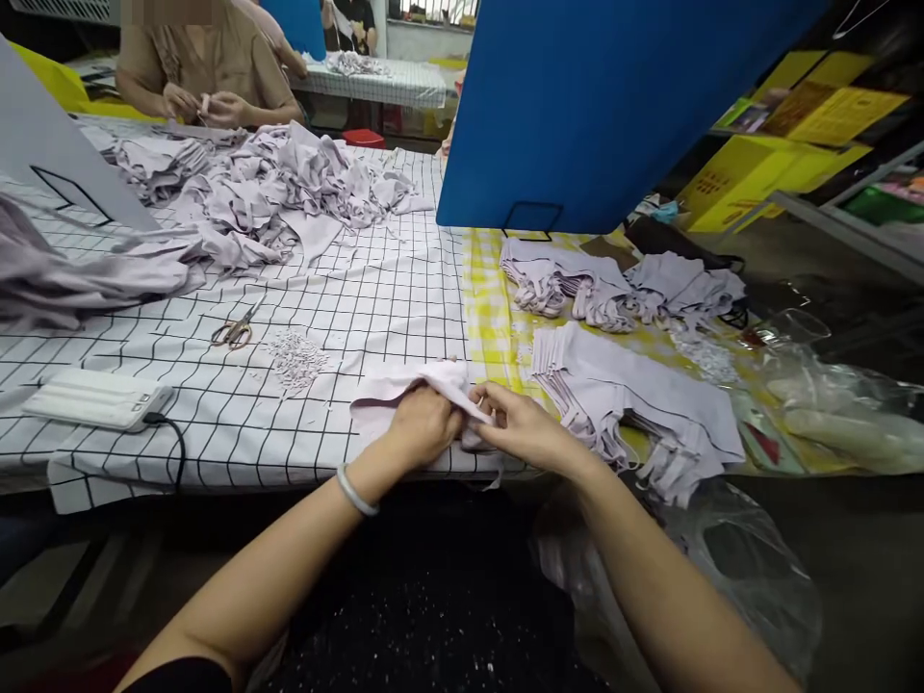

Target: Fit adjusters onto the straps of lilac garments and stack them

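Note:
A pale lilac fabric piece (pixel 382 390) lies at the front edge of the checked table, partly folded over. My left hand (pixel 425 423) is closed on it, its fingers tucked under a fold. With thumb and fingers pinched together, my right hand (pixel 516 423) grips the right end of the same piece. Part of the cloth is hidden beneath my hands. Left of them are a small heap of pale trimmings (pixel 295 359) and a pair of scissors (pixel 235 332) with gold-coloured handles. Close to my right hand lies a neat stack of lilac fabric pieces (pixel 635 385).
A large heap of lilac fabric (pixel 289 183) covers the far left, with a co-worker (pixel 209 67) behind it. A blue panel (pixel 577 106) stands at the back. A white power bank (pixel 101 397) with a cable sits front left. Clear plastic bags (pixel 852 404) lie at right.

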A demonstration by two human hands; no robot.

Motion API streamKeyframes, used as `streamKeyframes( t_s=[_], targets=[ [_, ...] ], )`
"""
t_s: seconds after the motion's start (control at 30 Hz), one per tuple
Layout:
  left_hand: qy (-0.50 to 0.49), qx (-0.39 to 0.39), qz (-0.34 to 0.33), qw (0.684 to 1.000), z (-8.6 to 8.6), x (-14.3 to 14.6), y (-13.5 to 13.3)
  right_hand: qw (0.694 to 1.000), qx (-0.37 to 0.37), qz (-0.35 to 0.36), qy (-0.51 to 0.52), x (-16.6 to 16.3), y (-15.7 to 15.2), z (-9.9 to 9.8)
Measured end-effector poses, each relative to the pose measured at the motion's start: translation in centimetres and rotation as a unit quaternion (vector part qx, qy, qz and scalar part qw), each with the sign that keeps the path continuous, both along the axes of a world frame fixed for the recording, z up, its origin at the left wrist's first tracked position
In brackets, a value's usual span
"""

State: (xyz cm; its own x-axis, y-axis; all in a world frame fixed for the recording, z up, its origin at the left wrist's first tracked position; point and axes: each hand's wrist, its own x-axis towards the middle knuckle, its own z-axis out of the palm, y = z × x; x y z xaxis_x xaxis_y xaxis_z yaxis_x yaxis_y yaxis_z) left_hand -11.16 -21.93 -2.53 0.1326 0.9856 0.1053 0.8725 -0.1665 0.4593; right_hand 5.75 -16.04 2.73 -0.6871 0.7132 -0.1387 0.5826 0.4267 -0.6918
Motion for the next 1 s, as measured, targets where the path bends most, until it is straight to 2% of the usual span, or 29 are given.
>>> streamKeyframes(
  t_s=[0.07,0.1,0.17,0.23,0.3,0.33,0.4,0.5,0.57,0.63,0.67,0.73,0.8,0.83,0.9,1.0],
  targets=[
    [-0.021,-0.011,-0.018,1.000,0.5,-1.7,0.2,0.997,-0.069,0.026,0.001,0.9,0.6,0.0],
    [-0.026,-0.024,-0.015,0.999,0.6,-2.6,0.2,0.998,-0.056,-0.007,0.008,1.2,1.1,-0.1],
    [-0.028,-0.048,0.007,0.998,0.9,-4.3,-0.1,0.987,0.065,-0.147,0.025,1.5,2.2,-0.2],
    [-0.040,-0.048,0.030,0.998,0.8,-5.7,-0.7,0.928,0.227,-0.294,0.028,1.5,3.2,-0.4],
    [-0.072,-0.047,0.043,0.995,0.6,-6.7,-1.5,0.878,0.320,-0.357,0.007,1.4,3.9,-0.8],
    [-0.093,-0.049,0.056,0.993,0.5,-6.9,-1.9,0.871,0.333,-0.361,-0.007,1.4,4.0,-1.1],
    [-0.142,-0.055,0.109,0.982,0.2,-6.8,-2.5,0.885,0.318,-0.340,-0.028,1.4,4.0,-1.7],
    [-0.283,-0.027,0.173,0.943,0.1,-5.7,-3.2,0.952,0.201,-0.230,-0.026,1.5,3.3,-2.5],
    [-0.401,0.007,0.165,0.901,0.3,-4.9,-3.7,0.990,0.076,-0.117,-0.013,1.6,2.9,-2.6],
    [-0.461,0.001,0.153,0.874,0.8,-4.6,-4.3,0.998,0.010,-0.064,0.002,1.8,2.6,-2.5],
    [-0.454,-0.016,0.153,0.878,1.0,-4.6,-4.8,0.997,0.019,-0.077,0.010,1.8,2.5,-2.4],
    [-0.363,-0.021,0.167,0.917,1.3,-5.0,-5.5,0.983,0.101,-0.154,0.021,1.8,2.4,-2.3],
    [-0.203,0.037,0.186,0.961,1.2,-5.4,-5.6,0.954,0.201,-0.222,0.013,1.6,2.3,-2.4],
    [-0.122,0.074,0.192,0.971,1.0,-5.5,-5.3,0.941,0.239,-0.237,0.004,1.4,2.3,-2.6],
    [0.000,0.109,0.174,0.979,0.7,-5.6,-4.1,0.924,0.293,-0.246,-0.008,1.0,2.0,-2.8],
    [0.083,0.079,0.116,0.987,1.1,-5.8,-2.1,0.907,0.338,-0.252,0.005,1.1,1.4,-2.7]
  ],
)
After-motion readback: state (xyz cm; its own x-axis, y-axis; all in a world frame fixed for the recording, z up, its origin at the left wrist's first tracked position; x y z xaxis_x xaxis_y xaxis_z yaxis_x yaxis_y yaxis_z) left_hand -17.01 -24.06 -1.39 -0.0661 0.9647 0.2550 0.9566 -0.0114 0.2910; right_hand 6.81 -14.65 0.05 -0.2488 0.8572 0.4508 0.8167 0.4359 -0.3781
